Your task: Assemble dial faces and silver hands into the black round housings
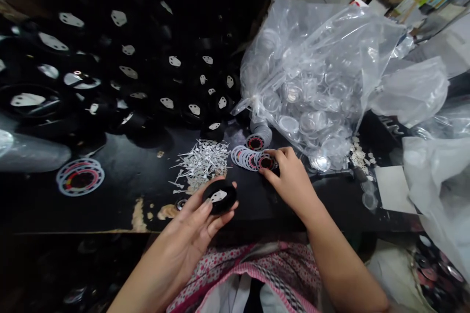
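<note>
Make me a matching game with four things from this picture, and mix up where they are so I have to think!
Things:
1. Black round cup
2. Small silvery needles
3. Big clear bag
4. Overlapping row of printed discs

Places:
A. Full of clear round pieces
B. One end is at the fingers of the right hand
C. In a messy heap on the black table
D. Held in the left hand

Right pairs: 1-D, 2-C, 3-A, 4-B
</note>
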